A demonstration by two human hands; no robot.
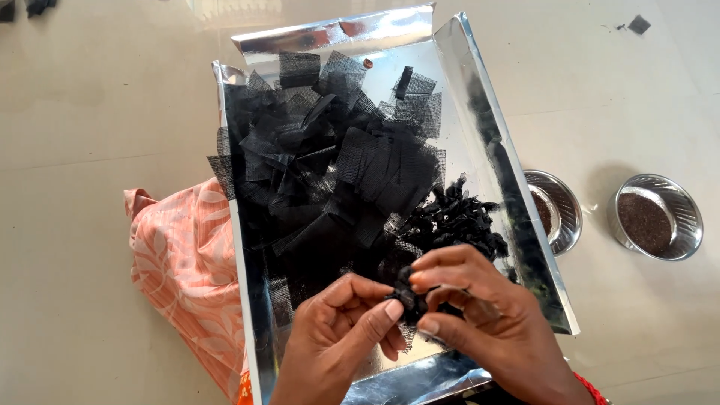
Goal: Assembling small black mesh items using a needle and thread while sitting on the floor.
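Head view shows your silver foil tray (480, 112) lying on the pale floor (90, 97), its long axis running away from you and its side walls folded up. No labels or signs show on it. Across the far and middle part of the tray lies a loose heap of black net squares (330, 157), flat and overlapping. Nearer you, toward the tray's right wall, sits a pile of small black gathered bundles (457, 217).

At the tray's near end, your left hand (337, 330) and right hand (480, 315) meet over a small black net bundle (409, 300). Your left thumb and fingertips pinch its left side; your right thumb and forefinger close on its right side, the other fingers curled. The bundle is bunched up, so you cannot tell which way it points.

Right of the tray stand two round steel bowls. The nearer bowl (562, 214) touches the tray's wall and is partly hidden by it; the farther bowl (660, 217) stands apart. Both hold dark brown seeds. Left of the tray, partly under it, lies an orange patterned cloth (184, 262).
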